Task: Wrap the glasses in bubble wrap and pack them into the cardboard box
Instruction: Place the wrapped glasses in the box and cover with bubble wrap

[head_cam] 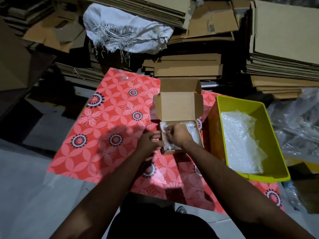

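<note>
Table: box point(179, 104) apparently holds wrapped glasses point(194, 133).

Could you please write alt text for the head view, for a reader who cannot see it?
Two hands tuck a bubble-wrapped bundle into a small open cardboard box on a red floral tablecloth: the right hand pinches the wrap, the left hand steadies the box's side. A yellow-green bin of bubble wrap sits right.

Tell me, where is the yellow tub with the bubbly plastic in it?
In the head view, the yellow tub sits on the right side of the red flowered cloth, just right of the open cardboard box and holding bubble wrap.
</note>
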The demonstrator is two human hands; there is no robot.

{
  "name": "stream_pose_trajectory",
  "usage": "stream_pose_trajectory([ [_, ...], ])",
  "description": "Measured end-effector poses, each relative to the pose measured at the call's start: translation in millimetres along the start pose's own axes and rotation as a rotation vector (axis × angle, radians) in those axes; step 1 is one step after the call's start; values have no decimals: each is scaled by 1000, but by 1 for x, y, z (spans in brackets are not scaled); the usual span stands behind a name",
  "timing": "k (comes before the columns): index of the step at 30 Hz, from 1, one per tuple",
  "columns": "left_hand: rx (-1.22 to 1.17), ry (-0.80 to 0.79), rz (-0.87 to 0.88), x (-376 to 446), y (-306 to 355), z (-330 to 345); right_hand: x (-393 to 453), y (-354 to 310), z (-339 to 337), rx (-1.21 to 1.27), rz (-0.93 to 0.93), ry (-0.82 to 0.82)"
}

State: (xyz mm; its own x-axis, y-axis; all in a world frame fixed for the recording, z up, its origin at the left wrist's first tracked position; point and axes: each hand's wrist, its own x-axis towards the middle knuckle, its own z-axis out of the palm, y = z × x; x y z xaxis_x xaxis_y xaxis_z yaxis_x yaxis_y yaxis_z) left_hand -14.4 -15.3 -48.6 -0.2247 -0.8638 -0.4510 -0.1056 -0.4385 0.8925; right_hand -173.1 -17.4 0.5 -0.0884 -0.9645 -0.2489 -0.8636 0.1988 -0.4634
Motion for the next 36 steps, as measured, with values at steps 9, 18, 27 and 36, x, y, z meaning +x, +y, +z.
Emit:
stream_pose_trajectory([
  [9, 146, 126, -26, -5, -1, 21, 8, 1, -3, -82, -131, 127],
  [18, 50, 39, -38, -9, -3, 16, -9, 8, 16, 75, -91, 95],
  [27, -59, -113, -17, -8, -3, 3, 2, 28, -23, -394, -248, -136],
  [36, 45, -135, -30, -1, -2, -1, -1, 7, -18, -611, -258, -34],
])
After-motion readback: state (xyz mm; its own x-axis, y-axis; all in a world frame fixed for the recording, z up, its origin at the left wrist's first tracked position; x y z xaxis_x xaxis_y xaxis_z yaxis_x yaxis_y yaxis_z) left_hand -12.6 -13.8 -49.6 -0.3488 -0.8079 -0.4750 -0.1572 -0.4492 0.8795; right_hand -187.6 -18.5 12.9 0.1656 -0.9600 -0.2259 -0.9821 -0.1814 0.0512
